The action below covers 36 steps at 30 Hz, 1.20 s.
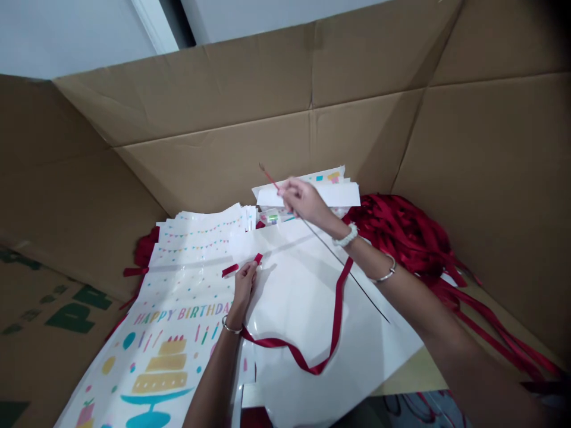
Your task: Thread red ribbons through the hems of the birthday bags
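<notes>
My left hand [245, 278] pinches the end of a dark red ribbon [316, 370] over a white sheet [289, 297]. From there the ribbon loops across the sheet and up to the right, passing under my right forearm. My right hand [301, 197] is raised above the far edge of the sheet, its fingers closed around a thin stick [270, 176] with a red section and a brownish, brush-like tip pointing up and left. A thin dark line trails from behind that hand to the lower right. Near my left fingers lies a short red ribbon piece [230, 270].
Printed birthday sheets [156, 309] lie stacked at the left. A large heap of red ribbon [397, 232] is at the right. Folded white sheets [307, 195] and a small clear packet [270, 217] sit at the back. Tall cardboard walls [267, 131] enclose the work surface.
</notes>
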Each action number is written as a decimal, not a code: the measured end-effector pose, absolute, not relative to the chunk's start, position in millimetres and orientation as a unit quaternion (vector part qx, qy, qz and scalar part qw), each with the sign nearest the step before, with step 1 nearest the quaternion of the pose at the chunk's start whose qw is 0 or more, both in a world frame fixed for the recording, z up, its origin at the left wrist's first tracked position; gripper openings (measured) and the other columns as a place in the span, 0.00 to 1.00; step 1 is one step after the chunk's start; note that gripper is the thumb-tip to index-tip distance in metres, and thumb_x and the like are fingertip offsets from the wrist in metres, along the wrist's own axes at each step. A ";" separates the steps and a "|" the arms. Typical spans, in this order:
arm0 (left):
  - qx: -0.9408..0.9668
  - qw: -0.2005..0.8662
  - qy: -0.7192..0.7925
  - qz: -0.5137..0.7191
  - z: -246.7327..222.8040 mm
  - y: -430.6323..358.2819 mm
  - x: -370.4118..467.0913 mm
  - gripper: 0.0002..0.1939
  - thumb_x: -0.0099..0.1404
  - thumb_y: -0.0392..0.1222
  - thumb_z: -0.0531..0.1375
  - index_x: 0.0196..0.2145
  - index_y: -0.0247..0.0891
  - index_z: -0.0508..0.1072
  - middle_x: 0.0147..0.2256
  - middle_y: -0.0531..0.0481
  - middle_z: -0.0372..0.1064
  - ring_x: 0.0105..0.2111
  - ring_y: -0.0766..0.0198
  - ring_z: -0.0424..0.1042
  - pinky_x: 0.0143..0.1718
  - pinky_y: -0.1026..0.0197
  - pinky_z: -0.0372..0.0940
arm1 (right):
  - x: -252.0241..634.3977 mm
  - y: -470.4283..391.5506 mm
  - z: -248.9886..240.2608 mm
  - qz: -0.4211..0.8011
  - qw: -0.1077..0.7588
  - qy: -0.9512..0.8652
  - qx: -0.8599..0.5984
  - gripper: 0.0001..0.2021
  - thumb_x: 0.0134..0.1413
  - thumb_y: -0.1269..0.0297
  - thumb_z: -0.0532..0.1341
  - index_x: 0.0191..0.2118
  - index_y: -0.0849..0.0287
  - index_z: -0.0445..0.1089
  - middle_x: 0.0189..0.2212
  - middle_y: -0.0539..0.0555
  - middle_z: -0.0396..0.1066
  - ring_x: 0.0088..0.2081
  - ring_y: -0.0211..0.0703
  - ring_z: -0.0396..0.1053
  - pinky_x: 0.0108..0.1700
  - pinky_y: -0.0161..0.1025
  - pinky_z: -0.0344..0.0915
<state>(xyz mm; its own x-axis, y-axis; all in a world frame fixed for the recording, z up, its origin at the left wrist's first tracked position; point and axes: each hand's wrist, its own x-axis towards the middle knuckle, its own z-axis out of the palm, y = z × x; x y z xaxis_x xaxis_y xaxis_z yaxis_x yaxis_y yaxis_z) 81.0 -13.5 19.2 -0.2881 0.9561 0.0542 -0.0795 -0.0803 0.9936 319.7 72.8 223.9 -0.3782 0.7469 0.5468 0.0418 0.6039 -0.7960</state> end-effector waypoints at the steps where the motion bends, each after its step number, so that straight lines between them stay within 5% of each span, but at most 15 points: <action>1: 0.423 0.424 0.527 0.604 19.0 -13.8 81.6 0.23 0.60 0.60 0.68 0.26 0.36 0.68 0.18 0.60 0.54 0.15 0.76 0.48 0.15 0.70 0.43 | 316.6 61.9 204.8 0.414 0.456 -0.738 -0.277 0.10 0.67 0.58 0.56 0.38 0.59 0.64 0.21 0.44 0.65 0.19 0.29 0.58 0.24 0.28 0.55; 4: 0.442 0.417 0.509 0.610 19.4 -14.7 84.4 0.23 0.63 0.60 0.65 0.28 0.36 0.70 0.20 0.57 0.62 0.15 0.75 0.52 0.15 0.69 0.45 | 302.7 27.0 127.9 0.531 0.355 -0.680 -0.361 0.07 0.64 0.62 0.55 0.35 0.59 0.64 0.17 0.42 0.63 0.15 0.29 0.56 0.18 0.27 0.51; 9: 0.459 0.430 0.500 0.596 21.6 -18.4 87.7 0.21 0.65 0.59 0.64 0.30 0.36 0.71 0.18 0.56 0.65 0.15 0.73 0.56 0.17 0.68 0.48 | 283.7 -3.3 51.6 0.565 0.355 -0.642 -0.377 0.08 0.63 0.60 0.55 0.36 0.58 0.65 0.17 0.41 0.62 0.14 0.29 0.54 0.16 0.27 0.49; 36: 0.481 0.444 0.498 0.569 30.1 -28.4 89.4 0.22 0.69 0.57 0.60 0.25 0.38 0.67 0.17 0.55 0.66 0.15 0.72 0.57 0.19 0.66 0.50 | 276.0 -7.9 37.9 0.707 0.302 -0.569 -0.291 0.16 0.59 0.50 0.59 0.38 0.60 0.67 0.18 0.43 0.63 0.12 0.27 0.51 0.15 0.28 0.43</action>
